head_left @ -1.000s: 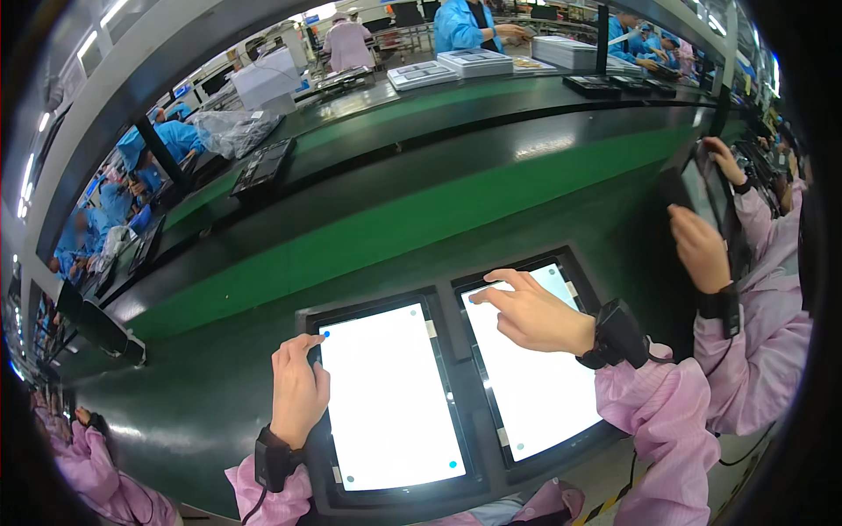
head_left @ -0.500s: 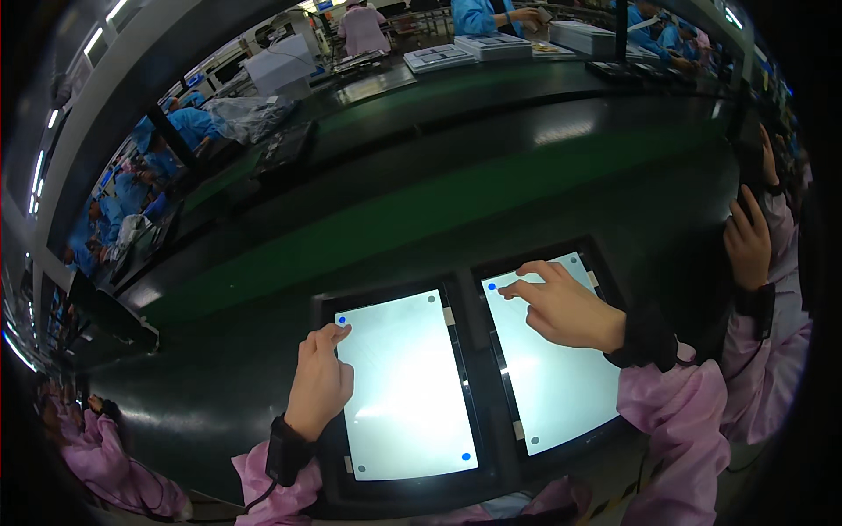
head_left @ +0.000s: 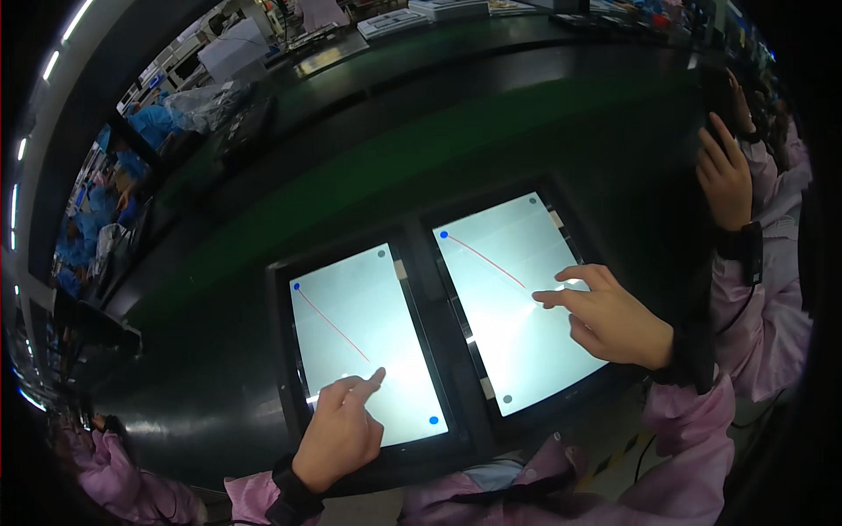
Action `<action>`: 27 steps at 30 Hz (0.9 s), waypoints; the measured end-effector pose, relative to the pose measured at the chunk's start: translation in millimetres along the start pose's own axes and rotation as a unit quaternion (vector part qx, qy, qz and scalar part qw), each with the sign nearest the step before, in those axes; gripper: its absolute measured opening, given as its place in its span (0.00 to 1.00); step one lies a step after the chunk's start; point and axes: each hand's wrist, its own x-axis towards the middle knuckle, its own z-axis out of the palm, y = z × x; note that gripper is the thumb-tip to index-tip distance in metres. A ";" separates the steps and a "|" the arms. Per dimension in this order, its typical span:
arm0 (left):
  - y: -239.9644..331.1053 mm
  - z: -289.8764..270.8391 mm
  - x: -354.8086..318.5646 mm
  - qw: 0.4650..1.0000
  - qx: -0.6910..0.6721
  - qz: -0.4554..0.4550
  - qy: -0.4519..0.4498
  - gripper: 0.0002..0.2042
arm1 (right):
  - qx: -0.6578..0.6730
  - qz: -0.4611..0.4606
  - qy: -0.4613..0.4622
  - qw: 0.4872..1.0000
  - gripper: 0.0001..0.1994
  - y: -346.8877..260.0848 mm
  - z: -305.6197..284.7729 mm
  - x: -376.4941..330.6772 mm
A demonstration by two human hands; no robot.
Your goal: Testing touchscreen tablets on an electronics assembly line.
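Two lit white touchscreens in black frames lie side by side on the dark bench. On the left touchscreen (head_left: 395,324), a thin red line runs from a blue dot at the upper left toward my left index fingertip. My left hand (head_left: 340,434) points with that finger, the others curled, holding nothing. A similar red line crosses the right touchscreen (head_left: 513,241) diagonally and stops by my right index fingertip. My right hand (head_left: 614,320) has its fingers apart and is empty. Blue and grey dots mark the visible screen corners. Both wrists wear black bands.
Another person's hand (head_left: 726,180) rests at the right edge of the bench. Across the dark green bench lie a clear plastic bag (head_left: 203,107) and stacked white panels (head_left: 393,24). A pink-sleeved person (head_left: 132,478) sits at the lower left.
Both my index fingers have slid from the upper-left blue dots down and right across the screens. Red lines now trail behind them. The whole view has shifted, with the screens higher and further left.
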 end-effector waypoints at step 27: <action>36.3 17.8 -20.9 0.986 0.079 0.145 -0.036 0.16 | -0.017 0.067 0.017 0.997 0.31 -12.6 2.3 -80.8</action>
